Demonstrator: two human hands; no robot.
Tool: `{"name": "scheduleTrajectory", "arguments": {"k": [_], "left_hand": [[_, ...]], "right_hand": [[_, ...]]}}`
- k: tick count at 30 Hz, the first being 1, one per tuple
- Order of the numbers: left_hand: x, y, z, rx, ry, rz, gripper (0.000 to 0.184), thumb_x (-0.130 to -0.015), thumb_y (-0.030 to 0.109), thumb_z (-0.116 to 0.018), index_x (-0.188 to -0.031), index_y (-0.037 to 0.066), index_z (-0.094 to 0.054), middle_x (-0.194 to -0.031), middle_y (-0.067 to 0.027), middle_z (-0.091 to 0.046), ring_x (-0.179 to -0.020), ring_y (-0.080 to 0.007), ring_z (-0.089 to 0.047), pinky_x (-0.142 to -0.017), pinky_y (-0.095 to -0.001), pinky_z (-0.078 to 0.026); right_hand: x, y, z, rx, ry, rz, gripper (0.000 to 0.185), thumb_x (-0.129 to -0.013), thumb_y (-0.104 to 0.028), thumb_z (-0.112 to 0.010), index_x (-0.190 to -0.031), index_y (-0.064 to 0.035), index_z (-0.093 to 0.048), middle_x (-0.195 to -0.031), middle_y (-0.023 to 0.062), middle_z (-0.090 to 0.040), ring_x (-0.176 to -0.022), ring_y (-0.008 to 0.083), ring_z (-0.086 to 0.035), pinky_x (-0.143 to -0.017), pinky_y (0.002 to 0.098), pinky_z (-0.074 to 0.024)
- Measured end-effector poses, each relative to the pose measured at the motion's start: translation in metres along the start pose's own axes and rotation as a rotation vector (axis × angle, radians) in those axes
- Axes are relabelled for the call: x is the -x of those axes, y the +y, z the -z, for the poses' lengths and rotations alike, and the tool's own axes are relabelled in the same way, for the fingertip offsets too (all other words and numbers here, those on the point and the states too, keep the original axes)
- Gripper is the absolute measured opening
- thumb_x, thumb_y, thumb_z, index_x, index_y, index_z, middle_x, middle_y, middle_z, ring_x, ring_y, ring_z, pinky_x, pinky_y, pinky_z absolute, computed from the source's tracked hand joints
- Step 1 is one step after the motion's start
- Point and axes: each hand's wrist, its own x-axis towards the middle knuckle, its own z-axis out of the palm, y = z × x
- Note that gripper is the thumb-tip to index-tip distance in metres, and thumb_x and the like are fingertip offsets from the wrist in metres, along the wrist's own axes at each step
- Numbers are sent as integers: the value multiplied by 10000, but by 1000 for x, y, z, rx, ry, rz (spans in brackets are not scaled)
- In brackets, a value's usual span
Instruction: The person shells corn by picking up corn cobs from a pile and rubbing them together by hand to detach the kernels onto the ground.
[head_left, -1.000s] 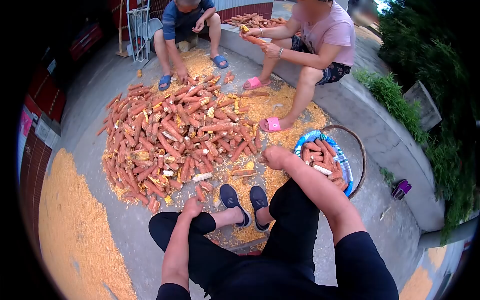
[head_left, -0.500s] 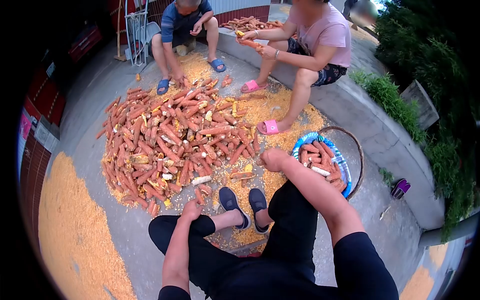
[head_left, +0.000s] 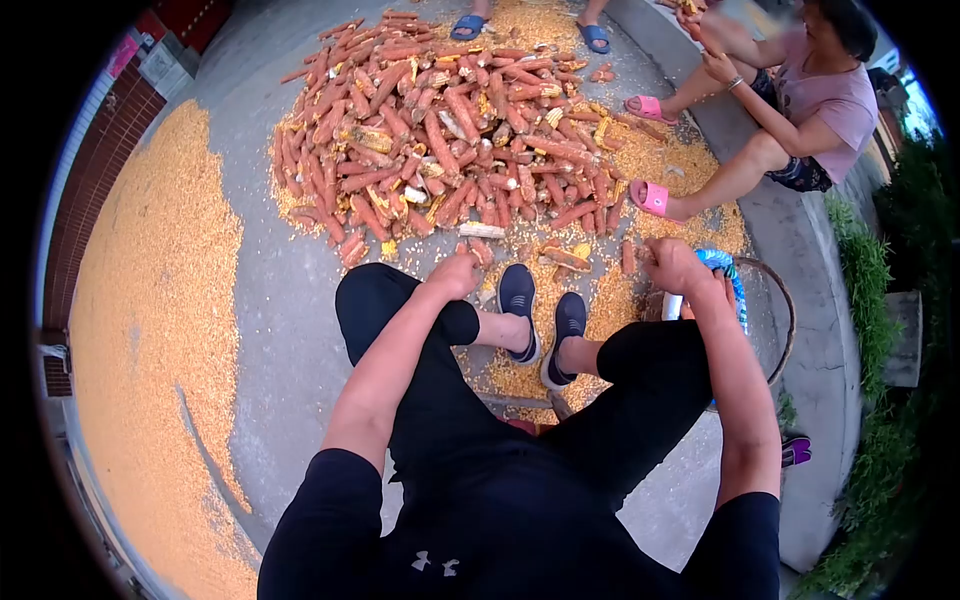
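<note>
My left hand (head_left: 455, 277) is closed on a reddish corn cob (head_left: 483, 251), whose end sticks out past the fingers, beside my knee. My right hand (head_left: 673, 266) is closed, near the basket's rim; what its fingers hold is too small to make out. A short cob (head_left: 628, 257) lies just left of that hand. In front lies a big heap of reddish cobs (head_left: 430, 130), some with yellow kernels left on. The blue-and-white basket (head_left: 722, 265) is partly hidden behind my right forearm.
Loose kernels (head_left: 520, 377) lie around my shoes (head_left: 517, 302). A wide layer of kernels (head_left: 150, 330) covers the ground at left. One person in pink sandals (head_left: 655, 197) sits at upper right with a cob; another's blue sandals (head_left: 594, 38) show beyond the heap. A concrete ledge (head_left: 800, 290) runs along the right.
The view has tilted down and shifted left, so the heap and people appear higher and further right. Both my hands remain closed; my right forearm now covers much of the basket.
</note>
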Motion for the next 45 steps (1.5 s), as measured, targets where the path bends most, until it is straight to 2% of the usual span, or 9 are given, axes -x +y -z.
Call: {"name": "scheduleTrajectory", "arguments": {"k": [13, 15, 21, 29, 33, 37, 40, 43, 45], "left_hand": [[-43, 13, 22, 418, 149, 145, 367, -860, 237, -688, -1109, -27, -630, -1133, -309, -655, -1101, -429, -630, -961, -489, -496], [-91, -4, 30, 342, 511, 117, 428, -879, 288, -691, -1110, -64, -614, -1117, -317, -661, -1066, -442, -642, -949, -489, -495], [-189, 2, 126, 153, 761, 289, 712, -879, 478, -693, -1332, -32, -487, -1252, -319, -567, -1231, -474, -514, -1035, -537, -437], [-286, -10, 142, 379, 461, 720, 976, -750, 695, -730, -1491, 143, -416, -1448, -258, -408, -1324, -438, -476, -1077, -583, -415], [-283, -33, 128, 518, 561, 569, 872, -750, 608, -736, -1406, 72, -532, -1521, -280, -350, -1314, -415, -504, -1095, -459, -435], [-278, -71, 111, 539, 576, 600, 635, -767, 359, -770, -1191, -86, -611, -1129, -261, -668, -1014, -394, -681, -904, -435, -551], [-257, -69, 93, 1068, 708, 574, 312, -761, 126, -687, -978, -92, -639, -804, -182, -659, -754, -301, -656, -713, -395, -550], [-220, -60, 104, 1432, 457, 426, 186, -785, 28, -619, -956, -44, -623, -851, -150, -637, -706, -250, -607, -636, -370, -525], [-187, -35, 118, 1621, 317, 163, 471, -823, 26, -593, -1277, -80, -528, -853, -137, -617, -701, -230, -620, -602, -378, -527]], "right_hand": [[-20, -13, 2, -208, 196, 142, 310, -836, -79, -694, -1133, -3, -653, -969, 243, -673, -867, 431, -667, -802, 476, -533], [-19, -24, 11, -252, 148, 135, 310, -825, -52, -696, -1127, -8, -646, -994, 238, -663, -875, 434, -660, -810, 475, -529], [-18, -18, 12, -374, 110, 58, 310, -815, -34, -679, -1122, -16, -648, -1002, 225, -642, -820, 420, -650, -777, 465, -520], [-31, -17, 32, -339, 78, 59, 433, -748, 4, -686, -1177, -18, -635, -987, 194, -613, -825, 399, -640, -744, 448, -517], [-39, -27, 47, -396, 20, 49, 453, -723, 9, -691, -1170, -42, -637, -965, 179, -600, -843, 415, -633, -740, 455, -522], [-41, -33, 49, -412, 67, 112, 436, -722, 12, -682, -1152, -38, -629, -970, 189, -609, -851, 431, -635, -747, 473, -527], [-39, -42, 48, -405, 80, 128, 416, -734, 17, -666, -1146, -31, -628, -985, 207, -619, -863, 448, -640, -766, 487, -531], [-35, -47, 37, -354, 163, 177, 397, -742, 22, -654, -1136, -22, -635, -974, 218, -610, -863, 451, -637, -771, 494, -528], [-32, -53, 36, -415, 188, 136, 351, -795, -39, -695, -1141, -13, -647, -1010, 240, -632, -798, 426, -650, -752, 482, -531]]}}
